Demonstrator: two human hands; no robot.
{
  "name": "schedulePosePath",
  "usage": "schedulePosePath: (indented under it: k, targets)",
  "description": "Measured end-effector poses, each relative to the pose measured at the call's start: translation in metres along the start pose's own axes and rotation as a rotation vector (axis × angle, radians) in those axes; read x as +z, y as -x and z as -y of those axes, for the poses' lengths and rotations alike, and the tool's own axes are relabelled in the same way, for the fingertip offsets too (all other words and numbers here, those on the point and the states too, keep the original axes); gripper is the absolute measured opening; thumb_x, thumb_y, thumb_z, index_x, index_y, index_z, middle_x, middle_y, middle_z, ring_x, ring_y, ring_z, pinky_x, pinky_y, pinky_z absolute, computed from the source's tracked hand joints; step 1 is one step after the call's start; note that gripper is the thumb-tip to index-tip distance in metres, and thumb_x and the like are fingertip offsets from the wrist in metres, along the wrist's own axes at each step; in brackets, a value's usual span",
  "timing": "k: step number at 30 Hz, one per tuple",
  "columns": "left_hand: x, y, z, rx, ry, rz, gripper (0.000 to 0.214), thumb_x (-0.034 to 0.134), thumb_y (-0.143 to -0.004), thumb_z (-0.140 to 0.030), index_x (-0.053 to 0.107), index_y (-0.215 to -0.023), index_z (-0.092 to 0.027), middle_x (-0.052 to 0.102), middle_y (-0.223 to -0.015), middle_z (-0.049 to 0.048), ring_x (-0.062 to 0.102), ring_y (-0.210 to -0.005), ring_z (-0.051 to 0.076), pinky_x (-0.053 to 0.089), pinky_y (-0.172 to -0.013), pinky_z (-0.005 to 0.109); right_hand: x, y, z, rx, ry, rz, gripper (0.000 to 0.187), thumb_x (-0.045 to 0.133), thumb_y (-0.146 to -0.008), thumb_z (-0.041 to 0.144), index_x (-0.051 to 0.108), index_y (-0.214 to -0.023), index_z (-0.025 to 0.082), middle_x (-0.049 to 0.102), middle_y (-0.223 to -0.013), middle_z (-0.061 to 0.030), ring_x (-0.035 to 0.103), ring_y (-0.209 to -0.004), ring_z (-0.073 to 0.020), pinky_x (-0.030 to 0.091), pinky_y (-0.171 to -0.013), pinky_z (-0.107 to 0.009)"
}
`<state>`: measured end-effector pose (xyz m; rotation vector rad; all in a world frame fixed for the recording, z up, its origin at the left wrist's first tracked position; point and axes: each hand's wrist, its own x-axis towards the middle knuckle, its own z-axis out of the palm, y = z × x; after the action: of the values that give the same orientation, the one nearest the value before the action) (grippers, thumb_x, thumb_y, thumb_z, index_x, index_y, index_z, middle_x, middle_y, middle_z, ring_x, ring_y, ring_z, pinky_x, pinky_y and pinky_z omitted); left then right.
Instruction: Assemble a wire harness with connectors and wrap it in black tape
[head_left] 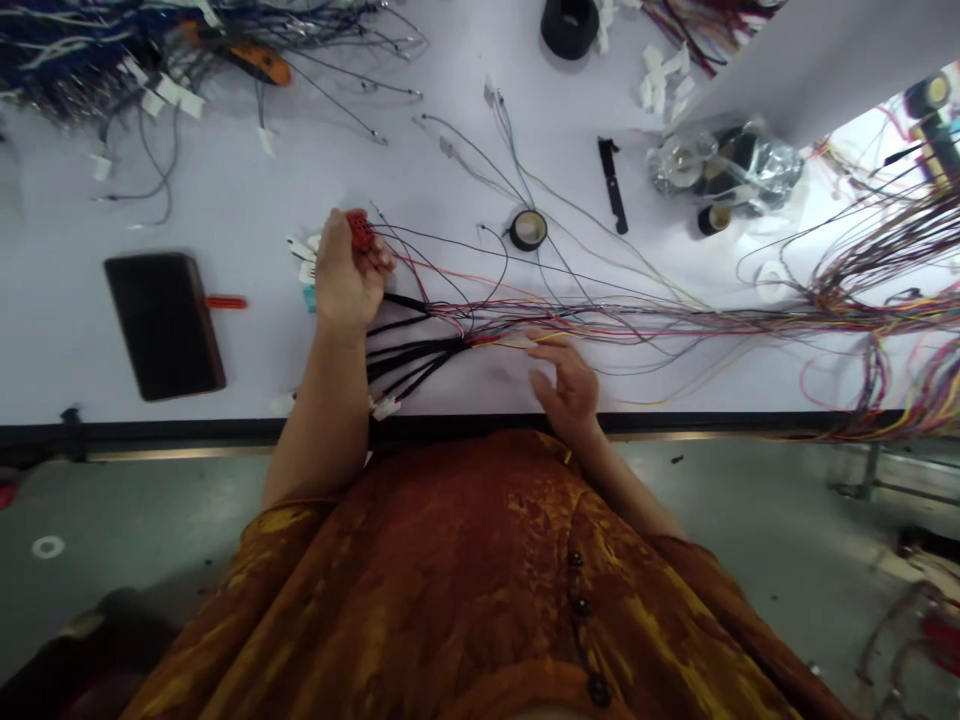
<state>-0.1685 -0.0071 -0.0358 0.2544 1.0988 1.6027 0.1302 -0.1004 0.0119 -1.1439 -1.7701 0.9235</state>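
My left hand (352,275) is closed around a red multi-hole connector (361,229), with a few thin wires running out of it to the right. Beside the wire bundle (600,318), my right hand (566,385) is held with fingers apart and slightly curled, its fingertips close to the wires; whether they touch is unclear. Black-sleeved branches (416,355) of the harness fan out below my left hand, one ending in a white connector (388,407). White and teal connectors lie partly hidden behind my left wrist.
A tape roll (528,230) and a black knife (613,185) lie beyond the bundle. At left are a dark phone-like case (165,325) and an orange stick (226,302). Bagged rolls (724,165) sit at right. Blue wires (60,50) heap at the far left. The table edge (187,437) is near my body.
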Motion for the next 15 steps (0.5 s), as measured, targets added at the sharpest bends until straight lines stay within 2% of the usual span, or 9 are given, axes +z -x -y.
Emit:
schedulePosePath:
  k: [3, 5, 7, 8, 9, 11, 13, 14, 15]
  targets:
    - [-0.006, -0.003, 0.002, 0.021, -0.006, 0.073, 0.045, 0.021, -0.111, -0.043, 0.057, -0.092, -0.024, 0.053, -0.06, -0.0031, 0.041, -0.059, 0.011, 0.038, -0.066, 0.033, -0.022, -0.01, -0.01, 0.297, -0.493, -0.371, 0.006, 0.06, -0.09, 0.032, 0.061, -0.09, 0.026, 0.071, -0.094, -0.0015, 0.071, -0.093, -0.0151, 0.059, -0.093, -0.036]
    - [-0.006, -0.003, 0.002, 0.024, -0.002, 0.07, 0.044, 0.022, -0.111, -0.041, 0.057, -0.092, -0.024, 0.053, -0.06, -0.0029, 0.04, -0.059, 0.012, 0.038, -0.068, 0.033, -0.046, -0.015, -0.02, 0.533, -0.649, -0.52, 0.013, 0.063, -0.087, 0.033, 0.057, -0.081, 0.023, 0.064, -0.08, 0.0012, 0.064, -0.07, -0.0093, 0.059, -0.067, -0.022]
    - [-0.003, 0.0, 0.001, 0.025, 0.004, 0.037, 0.043, 0.022, -0.111, -0.039, 0.056, -0.091, -0.023, 0.051, -0.059, -0.0027, 0.04, -0.057, 0.012, 0.037, -0.067, 0.034, -0.062, -0.014, -0.025, 0.723, -0.604, -0.539, 0.017, 0.066, -0.084, 0.033, 0.055, -0.077, 0.022, 0.06, -0.074, 0.0026, 0.049, -0.051, -0.0056, 0.038, -0.039, -0.015]
    - [-0.002, 0.001, 0.0, 0.026, 0.004, 0.024, 0.042, 0.023, -0.111, -0.038, 0.056, -0.091, -0.023, 0.051, -0.058, -0.0027, 0.04, -0.057, 0.011, 0.036, -0.066, 0.033, -0.066, -0.012, -0.024, 0.756, -0.531, -0.496, 0.017, 0.066, -0.083, 0.033, 0.056, -0.077, 0.021, 0.059, -0.073, 0.0033, 0.042, -0.046, -0.0048, 0.028, -0.034, -0.015]
    - [0.0, 0.003, 0.0, 0.028, 0.002, 0.017, 0.041, 0.023, -0.111, -0.037, 0.056, -0.091, -0.023, 0.051, -0.058, -0.0026, 0.04, -0.057, 0.011, 0.036, -0.066, 0.033, -0.066, -0.008, -0.021, 0.747, -0.41, -0.386, 0.017, 0.067, -0.083, 0.033, 0.058, -0.077, 0.021, 0.06, -0.072, 0.0035, 0.04, -0.044, -0.0048, 0.024, -0.034, -0.016]
    - [0.003, 0.006, -0.002, 0.04, 0.0, 0.023, 0.039, 0.024, -0.112, -0.036, 0.055, -0.092, -0.022, 0.051, -0.058, -0.0025, 0.042, -0.057, 0.011, 0.035, -0.065, 0.032, -0.062, 0.0, -0.007, 0.595, -0.113, -0.017, 0.017, 0.07, -0.083, 0.034, 0.063, -0.077, 0.02, 0.062, -0.07, 0.0027, 0.048, -0.049, -0.0067, 0.032, -0.041, -0.018]
    - [0.004, 0.009, -0.002, 0.054, 0.006, 0.037, 0.038, 0.024, -0.112, -0.036, 0.055, -0.095, -0.022, 0.052, -0.059, -0.0026, 0.043, -0.058, 0.01, 0.036, -0.065, 0.03, -0.058, 0.003, 0.011, 0.351, 0.13, 0.387, 0.016, 0.07, -0.086, 0.033, 0.069, -0.078, 0.02, 0.066, -0.071, 0.0001, 0.058, -0.061, -0.0104, 0.043, -0.055, -0.022]
    - [0.004, 0.01, -0.002, 0.058, 0.011, 0.04, 0.037, 0.025, -0.112, -0.036, 0.055, -0.096, -0.022, 0.052, -0.06, -0.0025, 0.043, -0.058, 0.01, 0.036, -0.065, 0.03, -0.059, 0.002, 0.019, 0.23, 0.174, 0.463, 0.015, 0.069, -0.088, 0.033, 0.071, -0.081, 0.02, 0.068, -0.074, -0.0013, 0.061, -0.067, -0.012, 0.046, -0.061, -0.024]
    - [0.003, 0.01, -0.002, 0.059, 0.017, 0.042, 0.036, 0.026, -0.112, -0.035, 0.056, -0.097, -0.022, 0.052, -0.06, -0.0025, 0.044, -0.059, 0.01, 0.037, -0.065, 0.029, -0.061, 0.0, 0.026, 0.135, 0.183, 0.438, 0.015, 0.066, -0.091, 0.033, 0.072, -0.086, 0.02, 0.069, -0.078, -0.0024, 0.062, -0.07, -0.0129, 0.047, -0.064, -0.026]
